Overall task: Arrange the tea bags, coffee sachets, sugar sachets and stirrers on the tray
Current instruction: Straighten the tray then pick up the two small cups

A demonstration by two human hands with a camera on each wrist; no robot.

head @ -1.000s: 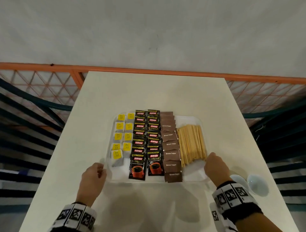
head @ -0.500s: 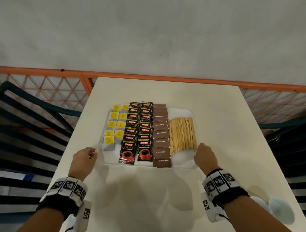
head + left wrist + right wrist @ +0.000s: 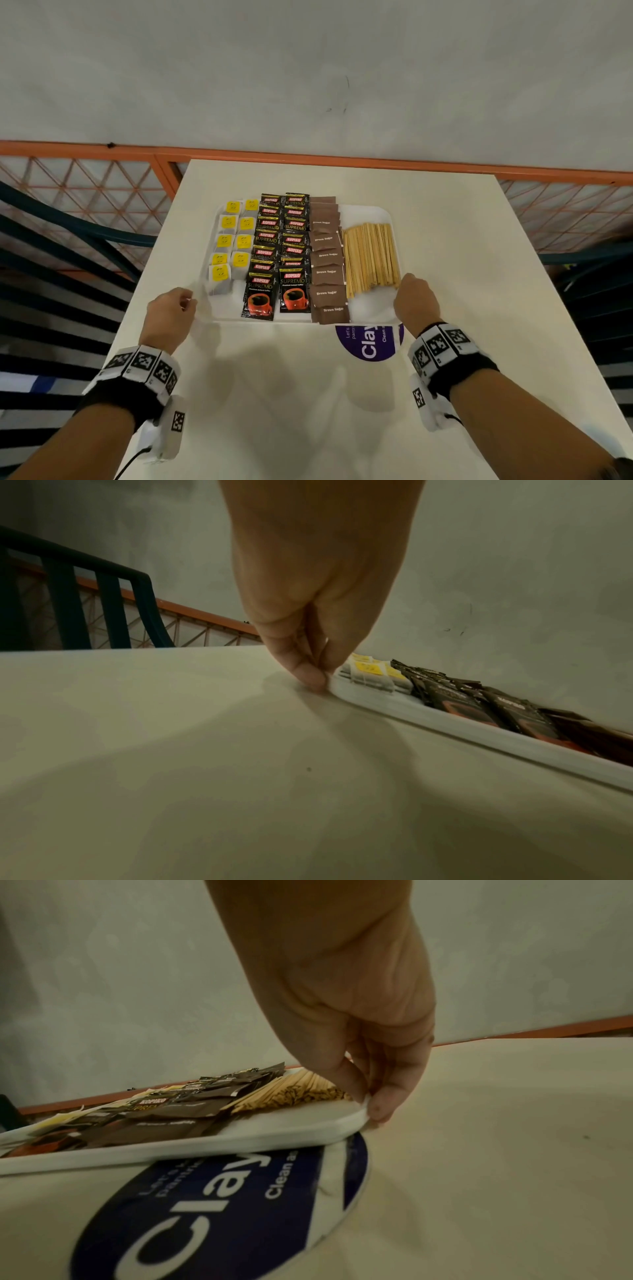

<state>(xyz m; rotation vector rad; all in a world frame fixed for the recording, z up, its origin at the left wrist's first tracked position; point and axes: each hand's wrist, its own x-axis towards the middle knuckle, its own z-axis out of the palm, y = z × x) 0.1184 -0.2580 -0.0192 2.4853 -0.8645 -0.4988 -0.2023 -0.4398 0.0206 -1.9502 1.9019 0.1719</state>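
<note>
Pinching the white tray (image 3: 368,219) at its two near corners, I have my left hand (image 3: 169,313) closed on the near-left rim, thumb and fingers (image 3: 310,676) curled round the edge, and my right hand (image 3: 416,301) likewise nipping the near-right rim. Holding both corners lets me, I judge, keep the load level and square while I position it on the table (image 3: 445,240). On the tray, from left to right, lie two columns of tea bags (image 3: 234,240) with yellow tags, two overlapping columns of coffee sachets (image 3: 281,253), one overlapping column of brown sugar sachets (image 3: 327,263), and a flat bundle of wooden stirrers (image 3: 371,257) running near to far. Everything looks placed already. A round blue sticker (image 3: 368,346) on the table shows partly from under the tray's near-right corner.
</note>
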